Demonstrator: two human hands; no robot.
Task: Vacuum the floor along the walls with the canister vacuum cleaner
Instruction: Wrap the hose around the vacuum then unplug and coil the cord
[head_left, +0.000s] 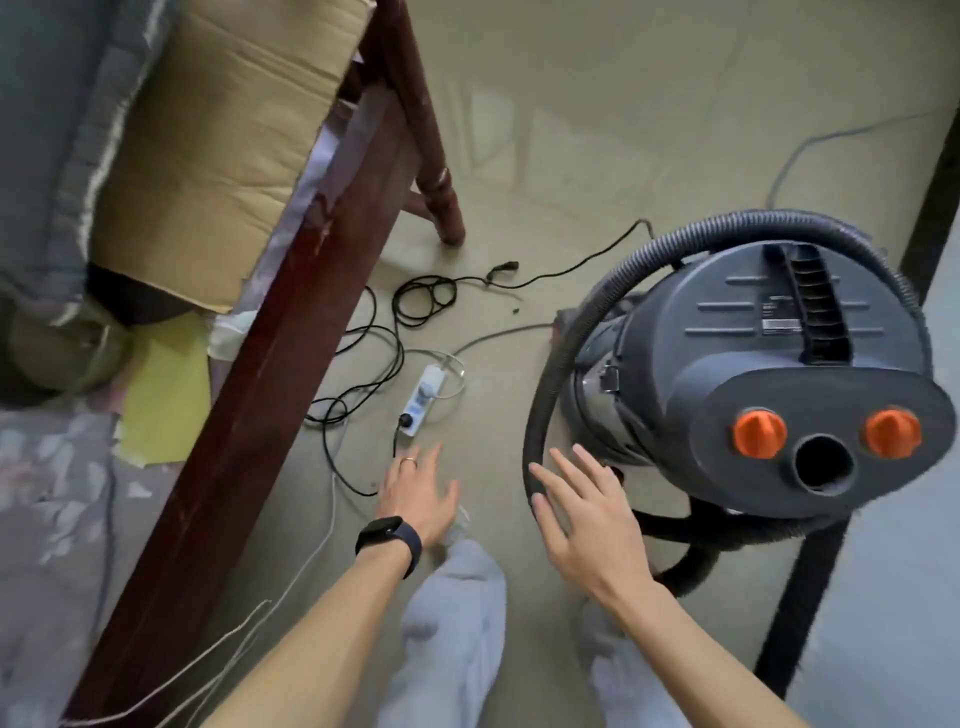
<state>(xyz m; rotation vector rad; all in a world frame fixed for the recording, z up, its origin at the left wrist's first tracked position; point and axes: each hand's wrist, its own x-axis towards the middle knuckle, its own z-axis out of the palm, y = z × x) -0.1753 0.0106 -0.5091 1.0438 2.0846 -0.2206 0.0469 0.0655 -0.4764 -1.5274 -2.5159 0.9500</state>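
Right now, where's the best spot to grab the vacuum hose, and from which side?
Take the hose on its near left arc, right by the right hand. Come from the outer, left side: the canister fills the inside of the loop, so only the outside looks free. It is a round ribbed tube, so a full wrap of the hand should hold without slipping.

Grey vacuum (769, 374), orange knobs (760, 434), black ribbed hose (582, 332); white power strip (427, 392); dark red-brown frame (291, 332).
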